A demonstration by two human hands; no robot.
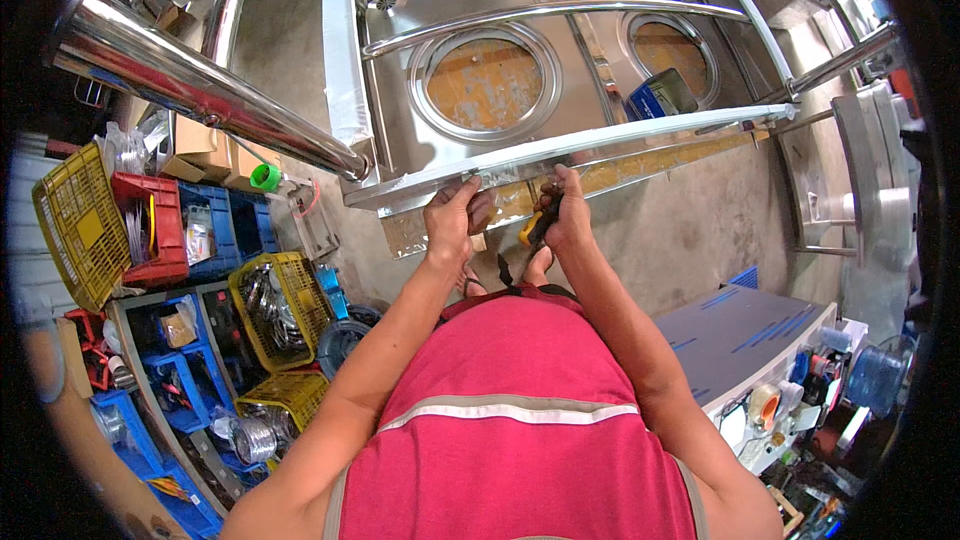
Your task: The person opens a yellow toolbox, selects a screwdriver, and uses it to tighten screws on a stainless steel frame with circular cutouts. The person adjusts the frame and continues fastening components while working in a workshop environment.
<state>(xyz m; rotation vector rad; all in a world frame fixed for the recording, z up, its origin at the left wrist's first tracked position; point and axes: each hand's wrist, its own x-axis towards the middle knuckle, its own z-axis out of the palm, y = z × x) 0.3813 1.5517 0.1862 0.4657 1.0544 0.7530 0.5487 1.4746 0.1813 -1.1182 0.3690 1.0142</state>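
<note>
A stainless steel unit (395,130) with two round openings stands in front of me, seen from above. Along its near side runs a front rail (500,168) partly covered in whitish film. My left hand (455,218) is at this rail, thumb and fingers pinched together at its lower edge; what is between them cannot be made out. A little to the right, my right hand (568,212) is closed around a yellow-and-black hand tool (537,228), partly hidden by the fingers. Its fingertips reach up to the same rail.
A blue-and-dark package (660,97) lies on the unit beside the right opening. Thick polished tubes (200,80) cross at upper left. Yellow baskets (285,305) and red and blue bins (150,230) crowd the left. A grey-topped bench (740,335) stands at right.
</note>
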